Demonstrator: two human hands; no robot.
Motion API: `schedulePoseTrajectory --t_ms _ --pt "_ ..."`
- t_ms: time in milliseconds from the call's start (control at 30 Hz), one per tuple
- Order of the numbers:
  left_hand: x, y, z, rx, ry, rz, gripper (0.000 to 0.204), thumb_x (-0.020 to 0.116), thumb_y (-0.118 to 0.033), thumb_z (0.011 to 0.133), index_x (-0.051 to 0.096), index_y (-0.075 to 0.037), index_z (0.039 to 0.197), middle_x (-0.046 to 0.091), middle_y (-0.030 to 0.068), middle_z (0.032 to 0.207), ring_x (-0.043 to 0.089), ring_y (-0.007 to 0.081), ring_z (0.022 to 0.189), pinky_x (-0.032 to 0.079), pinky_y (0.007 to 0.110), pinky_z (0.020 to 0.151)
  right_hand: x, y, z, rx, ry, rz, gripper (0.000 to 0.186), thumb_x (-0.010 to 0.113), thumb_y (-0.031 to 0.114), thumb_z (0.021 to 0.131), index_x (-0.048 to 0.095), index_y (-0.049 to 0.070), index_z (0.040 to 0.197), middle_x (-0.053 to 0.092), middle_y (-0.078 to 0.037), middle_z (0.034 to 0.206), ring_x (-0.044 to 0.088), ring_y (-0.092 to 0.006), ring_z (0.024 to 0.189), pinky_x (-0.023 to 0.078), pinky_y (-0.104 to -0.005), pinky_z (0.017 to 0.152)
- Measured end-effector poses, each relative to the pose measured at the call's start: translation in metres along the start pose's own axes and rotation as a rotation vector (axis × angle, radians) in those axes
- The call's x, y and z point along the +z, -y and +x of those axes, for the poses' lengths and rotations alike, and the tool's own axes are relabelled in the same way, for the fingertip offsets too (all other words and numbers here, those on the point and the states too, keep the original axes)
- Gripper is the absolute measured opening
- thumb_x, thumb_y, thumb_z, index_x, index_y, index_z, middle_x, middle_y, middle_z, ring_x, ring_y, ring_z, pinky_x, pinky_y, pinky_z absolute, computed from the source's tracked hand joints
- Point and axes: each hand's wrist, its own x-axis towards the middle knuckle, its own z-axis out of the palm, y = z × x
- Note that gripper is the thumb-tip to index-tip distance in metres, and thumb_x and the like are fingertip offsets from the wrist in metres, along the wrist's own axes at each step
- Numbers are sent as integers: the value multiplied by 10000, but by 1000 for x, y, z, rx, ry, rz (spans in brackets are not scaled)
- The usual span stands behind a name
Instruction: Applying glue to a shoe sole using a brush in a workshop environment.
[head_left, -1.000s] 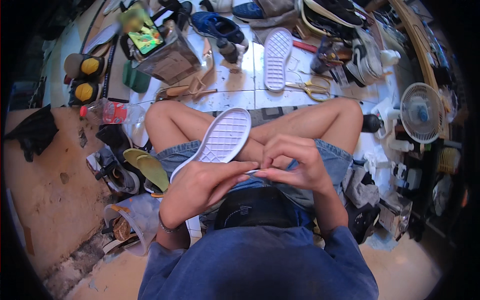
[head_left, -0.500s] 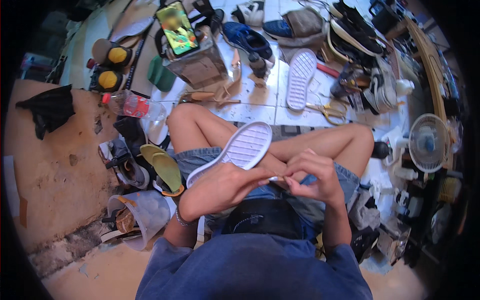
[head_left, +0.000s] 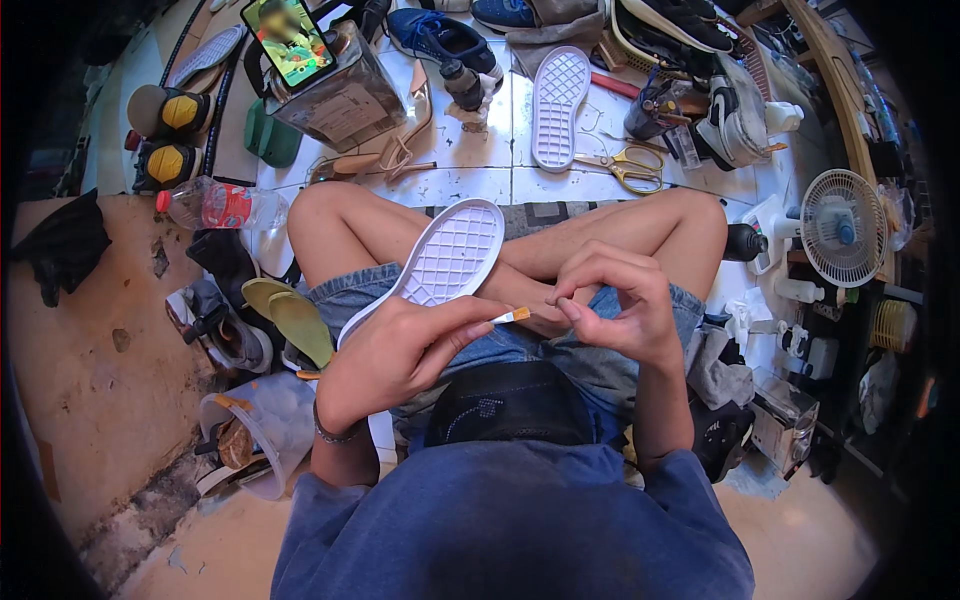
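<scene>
Right hand (head_left: pixel 625 308) has moved away from the left hand (head_left: pixel 395 350), and now the orange tip of a small brush (head_left: pixel 514 315) shows between them.

The left hand pinches the small brush with its thumb and finger, and the tip points at the right hand. The right hand's thumb and first finger are curled close together, near the tip but not touching it; I cannot tell if they pinch something tiny. A white shoe sole (head_left: pixel 455 250) with a pattern of squares is over the crossed legs (head_left: pixel 640 222), its low end hidden by the left hand. Past the legs, another white sole (head_left: pixel 560 105) lies on white tiles (head_left: pixel 480 185), just beside yellow scissors (head_left: pixel 638 180).
</scene>
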Motion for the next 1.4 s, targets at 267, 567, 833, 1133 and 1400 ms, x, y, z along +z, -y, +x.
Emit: schedulePoseTrajectory --t_ms 267,567,833,1133,1400 --pt "3 -4 1 -16 -24 56 216 624 -148 938 675 -91 1140 607 157 640 635 332 600 480 391 572 18 10 4 26 -13 -15 184 808 44 723 704 -5 867 700 -97 859 671 -177 801 519 -289 711" --pt "9 0 -1 -55 -85 227 214 613 -160 933 663 -106 1134 644 201 722 643 382 659 495 446 602 23 16 5 17 -43 -371 155 808 45 733 697 20 839 688 -77 807 654 -213 736 494 -308 656" --pt "11 3 4 -41 -106 140 172 611 -105 920 644 -53 1081 642 219 734 633 415 690 484 468 624 22 12 6 -64 -91 -516 153 765 1 768 643 18 860 638 -81 809 629 -246 740 483 -333 648" --pt "15 2 5 -25 -174 96 198 618 -79 930 675 -47 1117 628 204 738 658 353 651 481 378 578 25 17 -2 -3 104 -261 155 724 26 832 614 4 939 584 -110 904 604 -232 768 482 -337 663" --pt "15 -3 5 -60 -156 85 155 607 -74 929 647 -30 1073 630 209 704 635 378 639 484 417 593 23 15 -1 -19 12 -74 88 678 -3 884 616 -9 945 598 -85 1001 610 -129 778 521 -272 663"
